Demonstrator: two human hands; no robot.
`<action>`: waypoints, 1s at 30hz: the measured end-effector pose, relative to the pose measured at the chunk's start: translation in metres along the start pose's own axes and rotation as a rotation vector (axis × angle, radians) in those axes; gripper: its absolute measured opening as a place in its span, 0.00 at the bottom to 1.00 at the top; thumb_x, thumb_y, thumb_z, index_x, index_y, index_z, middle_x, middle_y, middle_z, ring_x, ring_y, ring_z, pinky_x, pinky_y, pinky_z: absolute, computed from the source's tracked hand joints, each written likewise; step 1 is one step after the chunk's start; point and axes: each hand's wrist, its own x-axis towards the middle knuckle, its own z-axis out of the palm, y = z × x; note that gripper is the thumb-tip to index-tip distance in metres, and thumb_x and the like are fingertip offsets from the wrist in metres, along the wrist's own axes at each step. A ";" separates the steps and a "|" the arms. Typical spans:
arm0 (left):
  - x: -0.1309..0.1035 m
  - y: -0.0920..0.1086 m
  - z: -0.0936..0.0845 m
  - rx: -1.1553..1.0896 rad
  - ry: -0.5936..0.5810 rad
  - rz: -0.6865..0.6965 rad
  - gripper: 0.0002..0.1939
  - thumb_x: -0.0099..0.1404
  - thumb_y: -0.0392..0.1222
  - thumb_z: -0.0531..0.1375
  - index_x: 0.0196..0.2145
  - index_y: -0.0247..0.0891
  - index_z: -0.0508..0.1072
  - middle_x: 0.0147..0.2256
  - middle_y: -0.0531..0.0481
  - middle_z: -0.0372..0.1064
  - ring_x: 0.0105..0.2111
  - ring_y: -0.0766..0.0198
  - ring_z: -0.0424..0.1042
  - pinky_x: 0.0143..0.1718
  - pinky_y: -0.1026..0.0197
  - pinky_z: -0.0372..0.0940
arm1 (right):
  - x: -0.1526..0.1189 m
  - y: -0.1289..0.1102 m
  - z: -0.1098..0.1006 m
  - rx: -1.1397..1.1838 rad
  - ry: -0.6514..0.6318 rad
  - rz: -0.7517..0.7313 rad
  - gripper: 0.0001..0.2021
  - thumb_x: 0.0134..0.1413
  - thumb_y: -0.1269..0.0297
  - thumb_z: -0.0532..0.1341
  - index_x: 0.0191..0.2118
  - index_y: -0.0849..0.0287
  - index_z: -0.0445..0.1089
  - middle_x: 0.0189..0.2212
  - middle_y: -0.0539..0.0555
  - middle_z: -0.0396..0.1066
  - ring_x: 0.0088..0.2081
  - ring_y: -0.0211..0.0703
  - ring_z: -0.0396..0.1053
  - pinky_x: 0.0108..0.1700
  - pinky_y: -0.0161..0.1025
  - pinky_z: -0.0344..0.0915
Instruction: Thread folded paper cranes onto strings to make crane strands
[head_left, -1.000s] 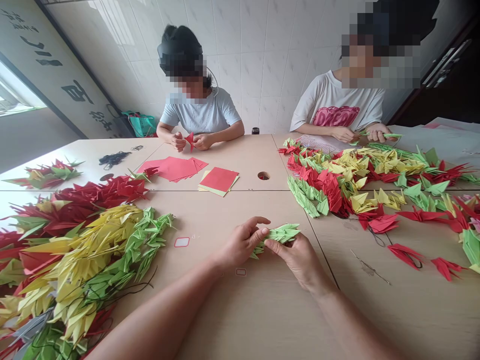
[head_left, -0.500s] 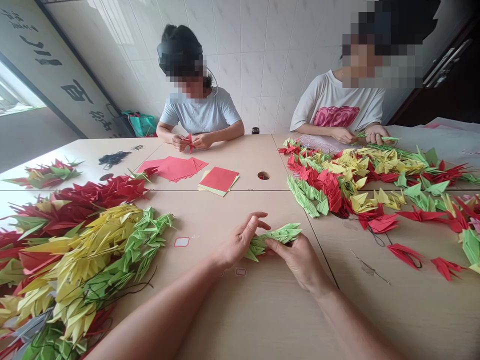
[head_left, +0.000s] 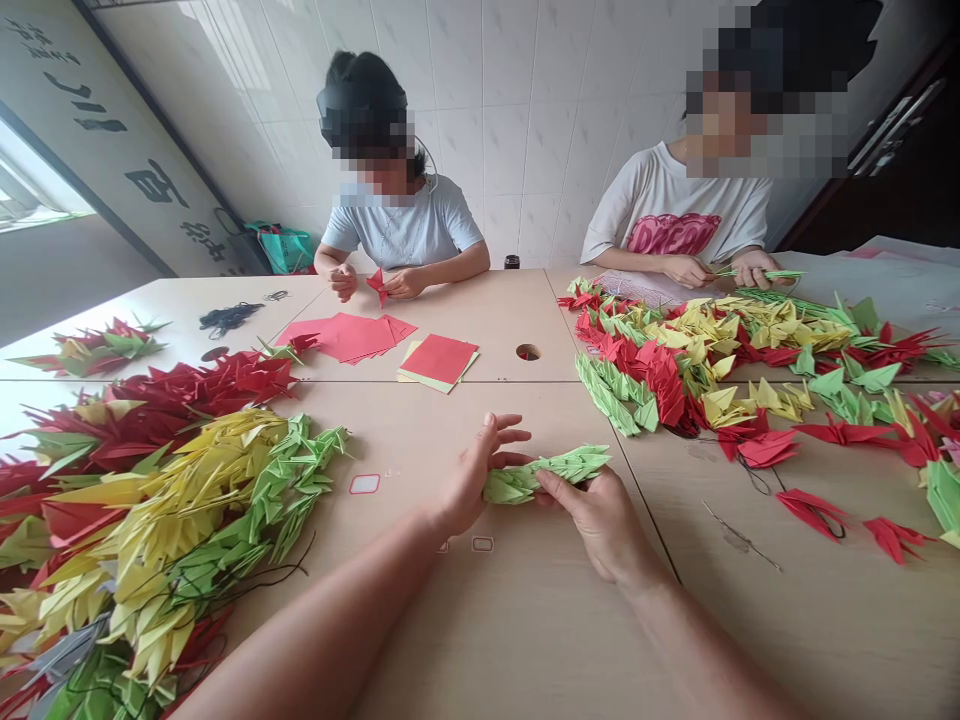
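Observation:
A stack of light-green folded paper cranes (head_left: 551,470) lies level between my hands, a little above the table. My right hand (head_left: 600,510) is closed round its right part, thumb on top and fingers underneath. At the left end of the stack is my left hand (head_left: 472,475), its thumb raised and its fingers stretched out and apart. The palm is against or very near that end; whether it touches I cannot tell. Part of the left fingers is hidden behind the stack.
On the left lies a big heap of red, yellow and green cranes (head_left: 202,490). More strung cranes (head_left: 675,345) lie at right, near a thin wire needle (head_left: 739,533). Red paper squares (head_left: 439,358) lie ahead. Two people sit opposite, one holding a red folded piece (head_left: 377,287).
My left hand has opened, its fingers straightening and thumb lifting off the green cranes. The stack's left end now shows more. Across the table, one person's hand has moved away from the red piece.

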 end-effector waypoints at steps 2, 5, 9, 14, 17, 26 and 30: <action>0.001 0.001 -0.002 -0.132 -0.060 -0.013 0.23 0.61 0.54 0.49 0.52 0.45 0.60 0.53 0.43 0.57 0.48 0.54 0.63 0.39 0.55 0.65 | 0.000 0.000 0.000 0.023 0.009 0.008 0.13 0.38 0.57 0.69 0.29 0.61 0.71 0.27 0.53 0.73 0.31 0.45 0.70 0.34 0.42 0.70; 0.002 0.001 -0.007 -0.197 -0.167 0.004 0.27 0.53 0.34 0.54 0.52 0.46 0.59 0.53 0.46 0.54 0.54 0.54 0.57 0.43 0.56 0.62 | -0.001 -0.001 -0.002 0.055 0.016 0.030 0.14 0.38 0.58 0.69 0.30 0.62 0.71 0.27 0.53 0.73 0.31 0.44 0.70 0.33 0.41 0.69; 0.002 -0.002 -0.011 -0.098 -0.247 0.040 0.41 0.40 0.22 0.50 0.51 0.52 0.59 0.54 0.51 0.52 0.57 0.56 0.50 0.47 0.58 0.59 | -0.001 -0.002 -0.004 0.104 -0.008 0.063 0.14 0.39 0.59 0.69 0.31 0.61 0.70 0.30 0.53 0.72 0.35 0.45 0.68 0.35 0.40 0.69; 0.004 -0.004 -0.015 0.005 -0.275 0.012 0.38 0.44 0.23 0.51 0.51 0.52 0.58 0.57 0.50 0.49 0.58 0.53 0.50 0.45 0.55 0.59 | 0.001 -0.001 -0.007 0.117 -0.016 0.053 0.12 0.40 0.60 0.68 0.31 0.61 0.70 0.30 0.53 0.71 0.36 0.44 0.68 0.36 0.39 0.69; 0.004 -0.003 -0.016 0.059 -0.274 0.010 0.34 0.48 0.25 0.53 0.51 0.51 0.59 0.58 0.48 0.49 0.57 0.54 0.51 0.45 0.55 0.59 | 0.003 -0.001 -0.008 0.124 0.004 0.035 0.12 0.39 0.61 0.69 0.31 0.61 0.71 0.30 0.53 0.72 0.35 0.42 0.68 0.35 0.38 0.69; 0.006 -0.001 -0.020 0.381 -0.228 0.001 0.27 0.57 0.39 0.59 0.53 0.44 0.57 0.40 0.48 0.67 0.38 0.64 0.67 0.41 0.59 0.60 | 0.007 -0.001 -0.013 0.161 0.077 -0.014 0.11 0.37 0.62 0.70 0.28 0.59 0.71 0.28 0.49 0.72 0.31 0.39 0.67 0.34 0.36 0.68; 0.007 -0.004 -0.019 0.596 -0.204 0.106 0.22 0.58 0.45 0.58 0.50 0.41 0.63 0.36 0.49 0.68 0.35 0.64 0.66 0.37 0.62 0.61 | 0.008 -0.001 -0.016 0.141 0.070 -0.010 0.11 0.37 0.62 0.70 0.28 0.60 0.71 0.28 0.50 0.72 0.32 0.40 0.67 0.35 0.38 0.67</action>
